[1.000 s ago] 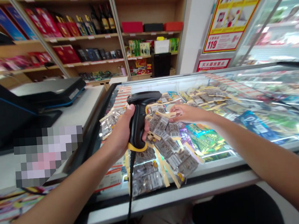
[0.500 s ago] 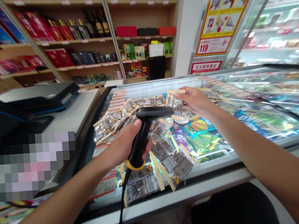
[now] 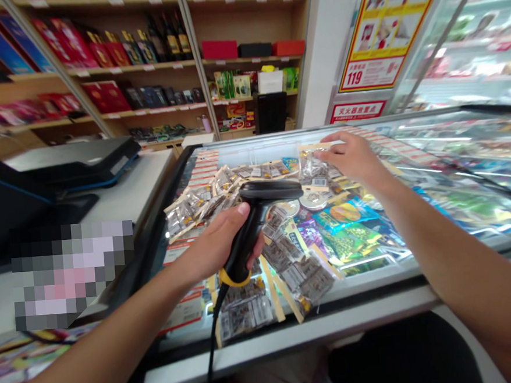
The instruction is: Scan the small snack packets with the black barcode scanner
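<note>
My left hand is wrapped round the handle of a black barcode scanner with a yellow ring at its base and a cable hanging down. The scanner's head points right, over the glass freezer top. My right hand pinches the tan top strip of a clear snack packet, held up at the far side; a white barcode label shows near its lower edge. Below and around both hands lie several similar packets with tan strips, spread over the glass.
Blue and green snack bags show at the freezer's middle. A counter with a flat black device stands to the left. Shelves with boxes and bottles line the back. A dark rounded seat is below the freezer's front edge.
My right hand has moved slightly up and right with the packet, whose label now faces me more plainly. My left hand keeps hold of the scanner. The whole view has shifted a little.
</note>
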The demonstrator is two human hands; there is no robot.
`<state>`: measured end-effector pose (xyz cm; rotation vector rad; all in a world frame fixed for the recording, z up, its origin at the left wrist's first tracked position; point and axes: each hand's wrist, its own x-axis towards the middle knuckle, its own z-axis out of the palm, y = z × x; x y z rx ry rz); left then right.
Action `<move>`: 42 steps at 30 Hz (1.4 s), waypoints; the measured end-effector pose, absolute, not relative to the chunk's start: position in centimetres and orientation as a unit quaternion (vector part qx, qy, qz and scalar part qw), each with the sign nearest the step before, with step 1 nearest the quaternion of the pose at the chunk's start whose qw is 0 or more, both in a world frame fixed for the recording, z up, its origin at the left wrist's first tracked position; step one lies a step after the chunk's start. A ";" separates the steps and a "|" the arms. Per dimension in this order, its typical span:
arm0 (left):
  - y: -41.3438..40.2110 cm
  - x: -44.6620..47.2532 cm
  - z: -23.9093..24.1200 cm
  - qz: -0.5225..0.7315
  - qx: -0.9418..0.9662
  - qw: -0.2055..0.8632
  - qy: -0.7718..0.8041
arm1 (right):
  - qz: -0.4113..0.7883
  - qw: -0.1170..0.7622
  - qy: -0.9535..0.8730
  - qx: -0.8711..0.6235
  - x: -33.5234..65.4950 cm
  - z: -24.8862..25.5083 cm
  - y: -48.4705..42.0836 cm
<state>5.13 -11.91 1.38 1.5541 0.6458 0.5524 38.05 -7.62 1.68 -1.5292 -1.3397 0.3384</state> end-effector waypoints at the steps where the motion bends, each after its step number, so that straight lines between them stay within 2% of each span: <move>1: -11.8 5.1 1.3 0.245 0.679 0.633 0.280 | 0.090 0.495 -0.558 -0.660 38.9 1.9 -7.7; 5: -11.8 5.1 1.4 0.254 0.673 0.639 0.272 | -0.044 0.416 -0.529 -0.738 42.9 2.2 -7.5; 10: -12.0 5.2 1.7 0.266 0.666 0.642 0.272 | -0.125 0.339 -0.504 -0.784 46.0 0.9 -6.7; 14: -12.0 5.2 1.6 0.275 0.662 0.643 0.271 | -0.185 0.335 -0.529 -0.757 43.7 0.1 -6.2; 16: -11.8 5.2 1.4 0.283 0.659 0.639 0.277 | -0.124 0.376 -0.592 -0.702 40.7 -0.2 -6.3; 17: -11.7 5.2 1.4 0.290 0.658 0.635 0.282 | -0.050 0.393 -0.625 -0.672 39.1 -0.3 -6.5; 20: -11.2 5.1 1.4 0.316 0.651 0.621 0.302 | 0.140 0.360 -0.708 -0.591 34.4 -0.8 -7.5; 25: -10.9 5.0 1.9 0.354 0.634 0.608 0.320 | 0.258 0.277 -0.748 -0.546 30.9 -1.6 -8.9; 29: -10.8 5.1 2.2 0.357 0.637 0.599 0.328 | 0.356 0.285 -0.697 -0.553 30.9 -1.9 -8.7; 36: -10.9 4.8 2.0 0.303 0.657 0.608 0.328 | 0.389 0.480 -0.562 -0.550 32.5 -0.4 -8.3; 42: -11.3 4.5 2.0 0.199 0.691 0.623 0.309 | 0.399 0.544 -0.514 -0.529 34.5 -0.1 -7.4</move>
